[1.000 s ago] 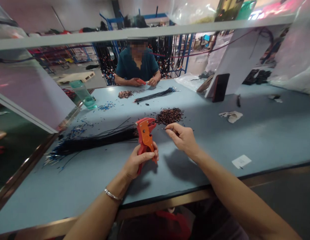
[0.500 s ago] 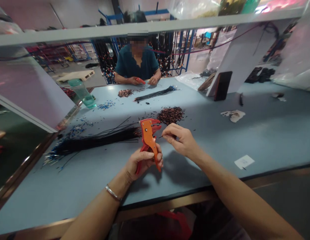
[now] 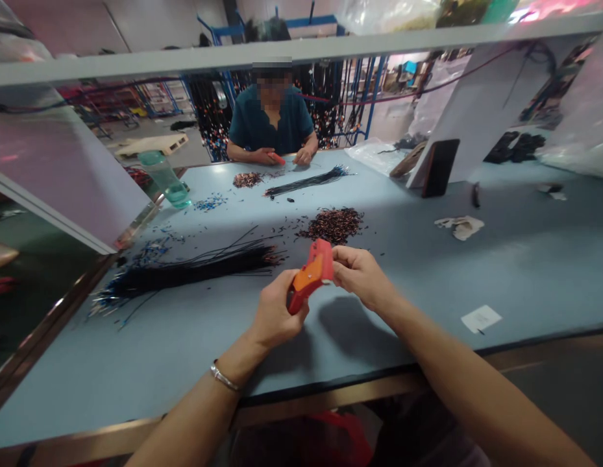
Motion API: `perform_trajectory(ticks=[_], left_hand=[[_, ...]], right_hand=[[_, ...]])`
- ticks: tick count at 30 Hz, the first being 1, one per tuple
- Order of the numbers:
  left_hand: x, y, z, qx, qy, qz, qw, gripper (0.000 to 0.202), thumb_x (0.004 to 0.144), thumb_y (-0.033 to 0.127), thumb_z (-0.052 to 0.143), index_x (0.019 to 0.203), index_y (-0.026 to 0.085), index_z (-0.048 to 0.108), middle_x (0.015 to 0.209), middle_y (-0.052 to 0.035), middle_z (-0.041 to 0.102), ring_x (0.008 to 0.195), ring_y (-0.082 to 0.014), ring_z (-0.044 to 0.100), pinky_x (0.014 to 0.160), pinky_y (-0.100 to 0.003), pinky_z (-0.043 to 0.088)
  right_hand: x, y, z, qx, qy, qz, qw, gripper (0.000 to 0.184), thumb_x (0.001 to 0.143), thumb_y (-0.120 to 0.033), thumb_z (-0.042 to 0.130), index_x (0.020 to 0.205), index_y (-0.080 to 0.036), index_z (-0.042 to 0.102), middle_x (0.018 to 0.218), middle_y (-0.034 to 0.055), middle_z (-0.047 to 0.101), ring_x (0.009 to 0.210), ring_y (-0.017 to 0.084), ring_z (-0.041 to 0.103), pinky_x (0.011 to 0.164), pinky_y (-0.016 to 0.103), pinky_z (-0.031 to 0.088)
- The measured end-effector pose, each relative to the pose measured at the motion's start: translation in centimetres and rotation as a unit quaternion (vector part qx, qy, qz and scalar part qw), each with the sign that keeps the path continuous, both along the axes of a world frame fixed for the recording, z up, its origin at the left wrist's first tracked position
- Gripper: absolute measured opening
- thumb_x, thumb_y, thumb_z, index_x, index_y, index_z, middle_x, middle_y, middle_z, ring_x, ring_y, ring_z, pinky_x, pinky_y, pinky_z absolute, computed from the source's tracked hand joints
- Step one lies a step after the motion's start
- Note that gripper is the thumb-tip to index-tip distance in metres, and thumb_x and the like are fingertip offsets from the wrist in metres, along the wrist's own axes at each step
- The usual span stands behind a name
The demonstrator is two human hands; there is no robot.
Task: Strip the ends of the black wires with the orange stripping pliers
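Observation:
My left hand [image 3: 276, 308] is wrapped round the handles of red and orange wire strippers [image 3: 311, 275], whose head is tilted toward the right. Just beside the jaws is my right hand [image 3: 358, 275], its thumb and fingers pinched together; what they hold is hidden behind the tool's head. A long bundle of thin black wires [image 3: 189, 269] lies to the left, blue bits at its near-left end and copper-coloured tips at the other. Beyond my hands sits a heap of short dark and copper-coloured pieces [image 3: 333, 224].
Across the table [image 3: 408, 246] a person [image 3: 270, 123] holds a red tool near a smaller wire bundle [image 3: 308, 180]. A green bottle [image 3: 165, 181] stands at the left. A phone [image 3: 441, 167] leans on the right panel. A shelf [image 3: 184, 57] spans above.
My left hand has turned the wire strippers over, swinging their head right against my right fingers. The dark wire end visible earlier at my right fingertips is now hidden.

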State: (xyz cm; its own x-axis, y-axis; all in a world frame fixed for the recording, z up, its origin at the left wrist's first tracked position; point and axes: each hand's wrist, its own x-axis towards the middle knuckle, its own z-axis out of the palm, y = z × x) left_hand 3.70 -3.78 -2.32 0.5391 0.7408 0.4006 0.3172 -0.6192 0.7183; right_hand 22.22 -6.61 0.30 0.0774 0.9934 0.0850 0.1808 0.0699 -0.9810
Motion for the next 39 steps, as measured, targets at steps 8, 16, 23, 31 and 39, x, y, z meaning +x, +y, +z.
perform_trajectory(ticks=[8,16,23,31,39], left_hand=[[-0.2,0.2,-0.6,0.202,0.121,0.063,0.970,0.038,0.063,0.016,0.054,0.101,0.018,0.053,0.090,-0.0087,0.064,0.082,-0.0240,0.059,0.074,-0.035,0.046],[-0.3,0.1,-0.8,0.231,0.148,0.079,0.958,0.038,0.063,0.016,0.054,0.101,0.017,0.055,0.090,-0.0103,0.063,0.082,-0.0258,0.058,0.074,-0.037,0.046],[-0.4,0.1,-0.8,0.232,0.131,0.090,0.960,0.037,0.064,0.015,0.054,0.101,0.015,0.056,0.089,-0.0110,0.063,0.081,-0.0259,0.058,0.073,-0.037,0.046],[-0.5,0.3,-0.9,0.248,0.127,0.092,0.956,0.037,0.065,0.016,0.055,0.103,0.018,0.055,0.091,-0.0097,0.063,0.082,-0.0250,0.058,0.074,-0.037,0.045],[-0.6,0.4,-1.0,0.277,0.134,0.092,0.947,0.037,0.066,0.017,0.054,0.103,0.017,0.054,0.089,-0.0098,0.063,0.081,-0.0249,0.058,0.072,-0.037,0.045]], right_hand=[[0.4,0.2,-0.9,-0.046,0.155,0.094,0.982,0.011,0.065,-0.020,0.063,0.075,-0.017,0.060,0.066,-0.0042,0.056,0.054,0.007,0.047,0.050,0.018,0.037],[0.9,0.3,-1.2,-0.043,0.110,0.112,0.987,0.012,0.068,-0.023,0.065,0.078,-0.016,0.062,0.068,-0.0033,0.058,0.055,0.007,0.048,0.050,0.019,0.037],[0.9,0.4,-1.2,-0.048,0.095,0.122,0.987,0.016,0.067,-0.027,0.069,0.074,-0.015,0.062,0.064,-0.0037,0.057,0.055,0.007,0.045,0.052,0.020,0.036],[1.0,0.3,-1.0,-0.054,0.078,0.135,0.986,0.014,0.067,-0.027,0.066,0.071,-0.015,0.060,0.061,-0.0041,0.054,0.053,0.006,0.043,0.050,0.019,0.036],[1.0,0.3,-0.9,-0.056,0.073,0.143,0.985,0.012,0.066,-0.025,0.065,0.071,-0.015,0.060,0.056,-0.0060,0.052,0.047,0.005,0.040,0.046,0.018,0.034]])
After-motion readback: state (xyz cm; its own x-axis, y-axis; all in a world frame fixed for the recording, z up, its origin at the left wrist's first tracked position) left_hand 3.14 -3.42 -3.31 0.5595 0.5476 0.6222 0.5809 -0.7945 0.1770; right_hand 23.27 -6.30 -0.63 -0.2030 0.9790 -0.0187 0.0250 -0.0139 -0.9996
